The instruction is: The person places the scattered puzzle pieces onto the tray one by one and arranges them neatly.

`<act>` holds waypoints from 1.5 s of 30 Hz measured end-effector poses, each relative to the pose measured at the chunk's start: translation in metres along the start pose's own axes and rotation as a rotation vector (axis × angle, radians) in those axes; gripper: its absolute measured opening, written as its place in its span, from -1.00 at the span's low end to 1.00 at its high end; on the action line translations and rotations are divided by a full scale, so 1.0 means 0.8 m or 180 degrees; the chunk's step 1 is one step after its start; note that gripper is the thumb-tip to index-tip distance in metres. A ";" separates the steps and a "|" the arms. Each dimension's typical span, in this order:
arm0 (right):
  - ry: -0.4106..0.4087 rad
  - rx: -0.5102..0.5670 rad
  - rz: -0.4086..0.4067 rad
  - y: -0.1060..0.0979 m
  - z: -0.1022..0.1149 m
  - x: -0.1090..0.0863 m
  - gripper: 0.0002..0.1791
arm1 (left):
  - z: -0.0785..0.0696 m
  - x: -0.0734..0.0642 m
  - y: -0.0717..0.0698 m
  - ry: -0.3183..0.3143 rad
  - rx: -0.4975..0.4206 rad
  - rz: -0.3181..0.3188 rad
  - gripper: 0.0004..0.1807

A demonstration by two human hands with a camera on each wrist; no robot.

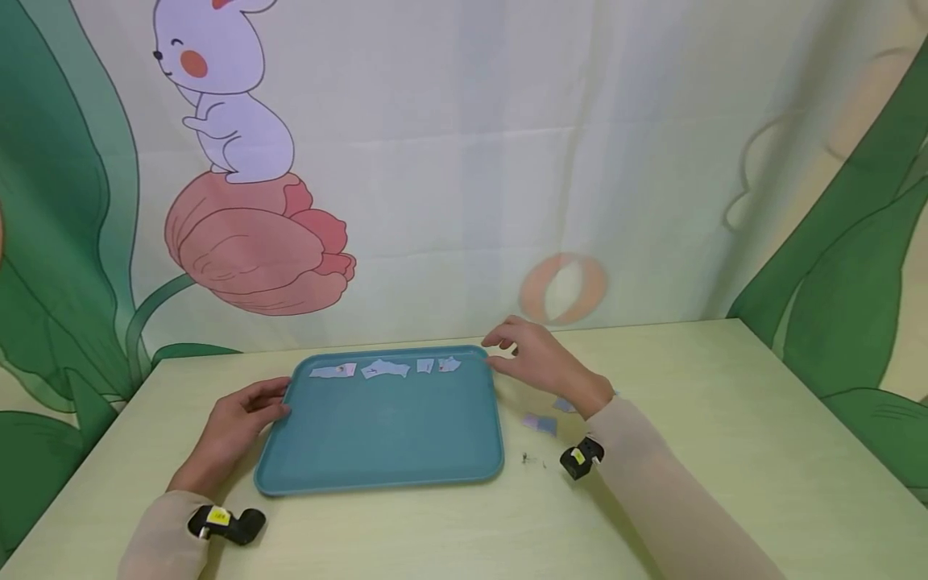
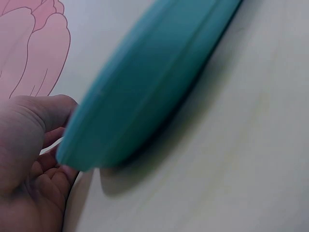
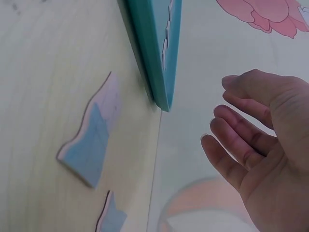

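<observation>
A blue-green tray lies in the middle of the table, with several torn paper-like pieces in a row along its far side. At its left edge, my left hand holds the rim between thumb and fingers. The left wrist view shows the thumb and curled fingers at the end of the tray, with a shadow under its side. My right hand hovers by the tray's far right corner. In the right wrist view the right hand has loosely bent fingers, apart from the tray, holding nothing.
Right of the tray lies a pink and blue piece, with another blue piece partly behind the right wrist. Small dark bits are near the tray's right front corner. A printed curtain hangs behind the table.
</observation>
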State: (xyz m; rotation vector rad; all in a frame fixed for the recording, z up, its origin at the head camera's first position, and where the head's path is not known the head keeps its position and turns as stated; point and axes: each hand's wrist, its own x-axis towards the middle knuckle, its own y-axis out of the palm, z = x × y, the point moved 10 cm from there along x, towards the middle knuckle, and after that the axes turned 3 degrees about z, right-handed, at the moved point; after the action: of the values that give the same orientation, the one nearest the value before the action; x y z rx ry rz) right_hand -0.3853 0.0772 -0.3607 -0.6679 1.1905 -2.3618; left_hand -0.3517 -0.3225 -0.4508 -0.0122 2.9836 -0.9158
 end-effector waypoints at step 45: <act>0.0463 0.0155 0.0394 -0.016 -0.046 -0.080 -0.71 | -0.001 -0.001 0.003 0.0002 0.0106 0.0028 -0.41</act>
State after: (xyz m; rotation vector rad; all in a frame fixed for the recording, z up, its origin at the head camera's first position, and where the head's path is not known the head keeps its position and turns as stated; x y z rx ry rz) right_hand -0.3574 0.1424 -0.3838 -0.4000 1.1934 -2.3596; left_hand -0.3512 -0.3196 -0.4514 0.0017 2.9660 -0.9647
